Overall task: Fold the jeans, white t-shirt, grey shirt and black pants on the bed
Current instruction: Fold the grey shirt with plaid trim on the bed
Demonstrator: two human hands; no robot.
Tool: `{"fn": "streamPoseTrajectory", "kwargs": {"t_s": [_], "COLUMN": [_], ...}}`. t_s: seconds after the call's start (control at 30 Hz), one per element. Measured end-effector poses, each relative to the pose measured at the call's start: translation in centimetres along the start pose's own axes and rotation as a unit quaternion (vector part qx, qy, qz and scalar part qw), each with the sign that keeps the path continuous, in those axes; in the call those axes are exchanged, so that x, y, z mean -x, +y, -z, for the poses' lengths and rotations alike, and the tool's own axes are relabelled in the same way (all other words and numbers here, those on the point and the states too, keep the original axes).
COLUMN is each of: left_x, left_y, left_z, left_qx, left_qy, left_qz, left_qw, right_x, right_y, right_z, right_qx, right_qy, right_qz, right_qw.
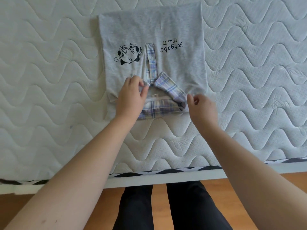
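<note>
Your left hand pinches the left collar flap of the grey shirt between thumb and fingertips, near the plaid placket. Your right hand has its fingers curled at the right end of the plaid collar; whether it actually holds fabric there cannot be determined. The grey shirt lies flat on the bed, front side up, collar toward you, with its sleeves apparently already tucked under so that it forms a rectangle. Only this one garment is in view; the jeans, white t-shirt and black pants are not visible. Risk from here: if you lift the collar end unevenly, one hand gripping and the other loose, the shirt is likely to skew and the tucked sides may slip out. Pulling toward you may also drag the whole garment across the mattress instead of folding it. The collar sits close to the near edge, so slack fabric could slide off. The surface is a white quilted mattress with a wave pattern on a white frame; the floor below is wood.
</note>
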State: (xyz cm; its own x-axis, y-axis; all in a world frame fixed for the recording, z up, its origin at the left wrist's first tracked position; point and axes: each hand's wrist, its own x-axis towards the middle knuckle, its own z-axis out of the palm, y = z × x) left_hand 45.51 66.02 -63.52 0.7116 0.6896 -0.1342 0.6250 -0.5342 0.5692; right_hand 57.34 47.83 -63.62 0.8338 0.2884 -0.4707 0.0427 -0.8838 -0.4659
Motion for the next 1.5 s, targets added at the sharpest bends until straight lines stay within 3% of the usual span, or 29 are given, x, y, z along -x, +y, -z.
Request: {"fn": "streamPoseTrajectory", "kwargs": {"t_s": [0.13, 0.23, 0.4, 0.5, 0.6, 0.87, 1.0, 1.1, 1.23, 1.37, 1.43, 1.5], "left_x": [4.3, 6.0, 5.5, 4.7, 3.9, 1.8, 2.4, 3.8, 5.3, 4.9, 4.6, 4.4], "left_y": [-2.6, -3.8, -3.0, -2.4, -1.9, -1.8, -2.6, -3.3, -2.6, -1.8, -1.5, -1.4], "left_z": [1.2, 1.1, 0.5, 0.2, 0.4, 1.9, 1.0, -0.2, -2.0, -3.1, -3.4, -3.6], "left_qx": [-0.017, -0.020, 0.004, -0.039, -0.006, 0.180, 0.257, 0.272, 0.377, 0.439, 0.437, 0.398], "left_qy": [0.040, 0.008, -0.028, -0.073, -0.099, -0.034, -0.008, 0.012, 0.055, 0.097, 0.111, 0.112], "left_qz": [0.182, 0.276, 0.255, 0.279, 0.309, 0.294, 0.292, 0.334, 0.463, 0.500, 0.501, 0.489], "left_qw": [0.982, 0.961, 0.966, 0.957, 0.946, 0.938, 0.921, 0.902, 0.800, 0.740, 0.738, 0.768], "right_x": [1.8, 2.0, 1.0, 0.8, 0.6, -1.1, -0.6, -0.1, 0.4, 0.5, 0.5, 0.5], "right_y": [0.3, -0.3, -1.5, -2.1, -2.6, -2.0, -0.6, 0.3, 0.3, -0.5, -0.7, -0.5], "right_z": [-1.0, -2.1, -2.9, -2.9, -2.5, -1.1, -1.0, -1.3, -1.8, -2.4, -2.7, -2.9], "right_qx": [-0.113, -0.238, -0.307, -0.343, -0.381, -0.513, -0.484, -0.365, -0.251, -0.259, -0.273, -0.275], "right_qy": [-0.169, -0.173, -0.156, -0.153, -0.148, -0.150, -0.180, -0.153, -0.090, -0.089, -0.078, -0.049], "right_qz": [-0.129, -0.211, -0.298, -0.319, -0.332, -0.272, -0.216, -0.179, -0.146, -0.152, -0.145, -0.133], "right_qw": [0.971, 0.932, 0.890, 0.870, 0.850, 0.801, 0.829, 0.901, 0.952, 0.950, 0.948, 0.951]}}
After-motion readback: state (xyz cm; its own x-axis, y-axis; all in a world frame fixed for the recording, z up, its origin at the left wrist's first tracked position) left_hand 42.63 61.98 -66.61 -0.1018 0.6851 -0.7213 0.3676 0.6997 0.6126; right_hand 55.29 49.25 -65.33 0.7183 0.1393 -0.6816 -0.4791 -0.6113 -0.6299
